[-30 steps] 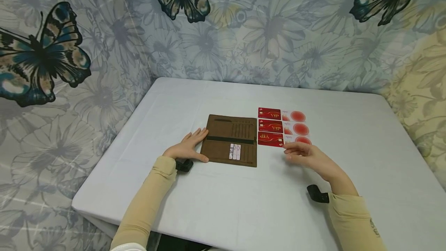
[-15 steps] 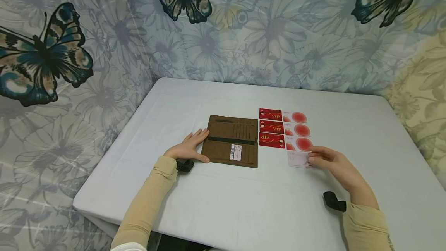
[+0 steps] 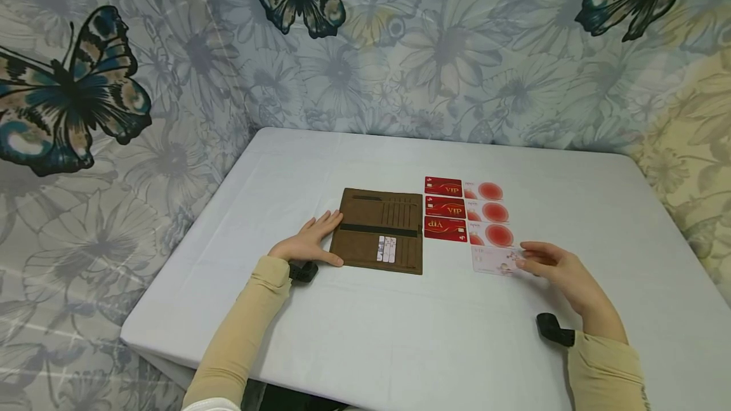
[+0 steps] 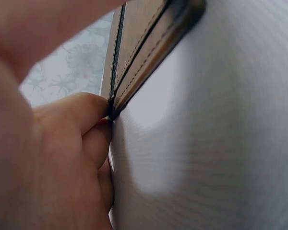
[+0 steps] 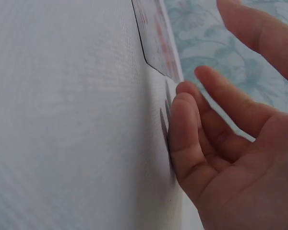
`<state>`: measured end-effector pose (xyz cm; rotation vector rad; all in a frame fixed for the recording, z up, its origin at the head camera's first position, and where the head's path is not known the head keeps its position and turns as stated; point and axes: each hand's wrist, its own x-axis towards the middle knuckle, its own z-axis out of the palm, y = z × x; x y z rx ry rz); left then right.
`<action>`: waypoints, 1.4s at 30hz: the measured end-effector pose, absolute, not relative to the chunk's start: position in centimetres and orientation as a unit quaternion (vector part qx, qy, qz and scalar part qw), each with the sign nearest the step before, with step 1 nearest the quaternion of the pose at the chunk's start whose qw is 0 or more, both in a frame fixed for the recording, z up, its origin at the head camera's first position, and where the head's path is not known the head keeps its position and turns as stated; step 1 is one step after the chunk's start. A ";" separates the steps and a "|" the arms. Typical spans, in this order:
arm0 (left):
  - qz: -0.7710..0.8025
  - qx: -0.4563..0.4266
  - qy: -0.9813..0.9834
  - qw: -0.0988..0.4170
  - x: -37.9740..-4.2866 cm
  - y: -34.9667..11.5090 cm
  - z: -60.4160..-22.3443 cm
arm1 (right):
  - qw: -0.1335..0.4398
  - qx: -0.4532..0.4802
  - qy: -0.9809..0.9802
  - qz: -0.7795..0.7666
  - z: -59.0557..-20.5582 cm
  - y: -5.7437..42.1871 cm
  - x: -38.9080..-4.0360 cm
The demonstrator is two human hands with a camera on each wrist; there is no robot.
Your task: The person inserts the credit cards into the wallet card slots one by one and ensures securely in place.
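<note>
A brown wallet (image 3: 365, 208) lies spread flat on the white table, with several card slots and pale cards (image 3: 386, 249) tucked in its lower half. My left hand (image 3: 308, 243), fingers spread, rests on the table and touches the wallet's left edge. The left wrist view shows the stitched wallet edge (image 4: 134, 62) at the fingers. A pale card (image 3: 491, 260) lies flat at the bottom of the right-hand column. Just off that card's right end is my right hand (image 3: 571, 281), fingers loosely bent, holding nothing. In the right wrist view a gap separates the fingers from the card (image 5: 156, 38).
Three red VIP cards (image 3: 445, 207) form a column right of the wallet. Beside them sit three white cards with red discs (image 3: 495, 212). The table's (image 3: 400, 335) far edge meets a wall hung with butterfly-patterned cloth (image 3: 365, 75).
My right hand moved right and toward me, laid the pale card below the disc cards, then let go and drew slightly away. The left hand stays in place.
</note>
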<state>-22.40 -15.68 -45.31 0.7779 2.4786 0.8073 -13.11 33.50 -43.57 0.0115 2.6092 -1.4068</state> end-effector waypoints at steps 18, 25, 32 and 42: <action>0.291 0.281 0.891 0.206 -22.4 -15.7 -45.2 | 0.052 0.004 0.926 -0.373 -44.6 32.2 -13.6; 0.292 0.283 0.891 0.204 -22.3 -15.8 -45.1 | 0.044 0.003 0.927 -0.371 -44.4 31.6 -13.5; 0.293 0.284 0.890 0.204 -22.3 -15.9 -45.2 | 0.041 0.001 0.928 -0.370 -44.5 31.6 -13.6; 0.293 0.289 0.889 0.201 -22.4 -15.9 -45.5 | 0.036 0.000 0.925 -0.379 -44.8 31.8 -13.3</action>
